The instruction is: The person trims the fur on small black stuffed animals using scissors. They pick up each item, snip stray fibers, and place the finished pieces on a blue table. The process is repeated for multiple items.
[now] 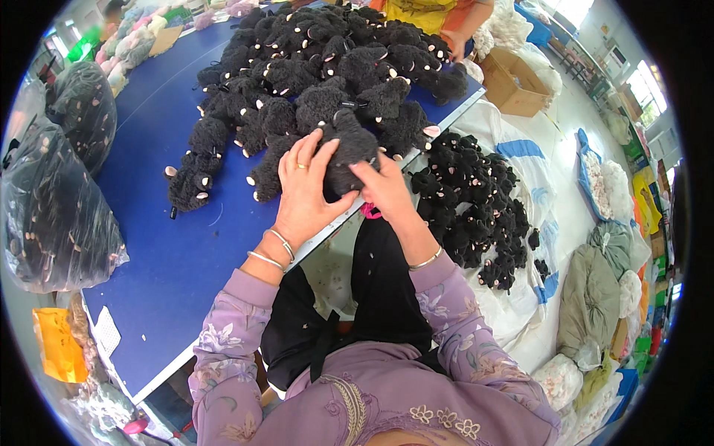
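Two bare hands are gripping one black, fleecy plush toy (351,152) at the near edge of a flat blue table (156,275), as the head view is showing. The left hand (309,186), wearing a ring, is spreading its fingers over the toy's left side; the right hand (390,189) is clasping its right side, some fingertips being hidden. Just beyond, a large heap of black plush toys (294,74) is covering the table's far part. To the right, a lower heap of small black plush pieces (476,201) is lying on white sheeting (513,323) with blue patches. To the left, a bulging clear plastic bag (56,212) is holding dark pieces. Opposite, a person in a yellow apron (420,15) is standing near an open brown cardboard box (513,85).
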Motion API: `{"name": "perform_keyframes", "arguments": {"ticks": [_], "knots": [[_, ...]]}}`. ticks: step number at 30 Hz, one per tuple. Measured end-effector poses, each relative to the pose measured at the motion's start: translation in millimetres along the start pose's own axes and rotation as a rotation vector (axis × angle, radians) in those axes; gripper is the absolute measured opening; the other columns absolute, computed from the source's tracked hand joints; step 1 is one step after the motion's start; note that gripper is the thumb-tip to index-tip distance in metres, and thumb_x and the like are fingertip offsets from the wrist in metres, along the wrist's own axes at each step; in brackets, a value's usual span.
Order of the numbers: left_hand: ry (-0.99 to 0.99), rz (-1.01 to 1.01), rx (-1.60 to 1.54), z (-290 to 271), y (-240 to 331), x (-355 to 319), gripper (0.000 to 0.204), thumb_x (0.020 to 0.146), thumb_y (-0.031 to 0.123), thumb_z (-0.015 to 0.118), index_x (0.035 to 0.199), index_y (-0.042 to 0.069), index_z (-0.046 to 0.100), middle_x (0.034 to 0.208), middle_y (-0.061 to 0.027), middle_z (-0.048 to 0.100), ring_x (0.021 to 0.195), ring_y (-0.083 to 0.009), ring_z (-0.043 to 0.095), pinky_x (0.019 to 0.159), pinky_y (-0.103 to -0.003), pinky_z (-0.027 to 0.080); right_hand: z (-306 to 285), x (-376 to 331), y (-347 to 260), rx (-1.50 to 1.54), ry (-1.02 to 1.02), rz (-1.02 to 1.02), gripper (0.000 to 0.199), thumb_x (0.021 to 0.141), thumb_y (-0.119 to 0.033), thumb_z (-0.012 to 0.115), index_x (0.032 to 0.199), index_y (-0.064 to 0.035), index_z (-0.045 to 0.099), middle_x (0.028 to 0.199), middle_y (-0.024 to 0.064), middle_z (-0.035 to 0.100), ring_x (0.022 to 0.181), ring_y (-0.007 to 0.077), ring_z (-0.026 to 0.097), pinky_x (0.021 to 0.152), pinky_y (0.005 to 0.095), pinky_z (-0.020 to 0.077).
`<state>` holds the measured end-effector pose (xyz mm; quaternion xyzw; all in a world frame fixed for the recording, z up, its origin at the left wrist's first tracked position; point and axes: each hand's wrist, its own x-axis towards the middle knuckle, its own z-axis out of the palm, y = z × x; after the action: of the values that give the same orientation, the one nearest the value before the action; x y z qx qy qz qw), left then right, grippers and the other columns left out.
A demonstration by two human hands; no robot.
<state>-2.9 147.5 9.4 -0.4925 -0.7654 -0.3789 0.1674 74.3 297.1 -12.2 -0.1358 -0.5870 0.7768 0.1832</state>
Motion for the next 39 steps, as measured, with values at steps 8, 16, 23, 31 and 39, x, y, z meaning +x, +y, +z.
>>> {"name": "perform_keyframes", "arguments": {"ticks": [8,16,23,31,39], "knots": [[-0.072,-0.167,0.255,2,-13,-9,0.05,0.067,0.015,0.071,0.115,0.01,0.057,0.136,-0.0141,0.043,0.129,-0.0355,0.034,0.108,-0.046,0.024,-19,-12,-8,-0.484,0.259,-0.293,0.022,0.088,-0.019,0.065,0.097,0.002,0.064,0.086,0.0018,0.063,0.077,0.0075,0.055,0.071,0.0223,0.0454],[-0.048,-0.153,0.243,8,-5,-8,0.062,0.072,0.022,0.071,0.127,0.006,0.048,0.138,-0.0141,0.04,0.132,-0.0336,0.032,0.109,-0.047,0.022,-115,49,-24,-1.026,0.477,-0.285,0.049,0.077,-0.033,0.069,0.112,0.0007,0.061,0.101,0.0189,0.067,0.098,0.0331,0.064,0.087,0.0396,0.0488],[0.032,-0.092,0.259,10,3,-4,0.065,0.073,0.015,0.071,0.132,0.006,0.045,0.141,-0.014,0.038,0.133,-0.0333,0.031,0.11,-0.046,0.023,-63,39,-5,-0.928,0.441,-0.261,0.028,0.083,-0.025,0.061,0.1,-0.0032,0.063,0.084,0.0188,0.067,0.083,0.0362,0.065,0.075,0.0409,0.0504],[-0.092,0.12,0.234,29,28,13,0.045,0.074,0.007,0.065,0.118,0.008,0.057,0.139,-0.0113,0.045,0.132,-0.0343,0.033,0.11,-0.049,0.022,-94,1,30,-0.248,0.451,-0.463,0.017,0.094,-0.015,0.055,0.095,0.0015,0.059,0.071,0.0012,0.054,0.066,0.0078,0.05,0.061,0.0247,0.0425],[-0.338,0.079,0.069,71,46,35,0.044,0.073,0.003,0.062,0.116,0.004,0.056,0.14,-0.0164,0.043,0.132,-0.0396,0.032,0.109,-0.049,0.025,-297,-2,189,-0.539,0.709,0.02,0.026,0.093,-0.022,0.05,0.089,0.0021,0.06,0.072,0.0144,0.06,0.069,0.0247,0.059,0.066,0.036,0.0462]]}}
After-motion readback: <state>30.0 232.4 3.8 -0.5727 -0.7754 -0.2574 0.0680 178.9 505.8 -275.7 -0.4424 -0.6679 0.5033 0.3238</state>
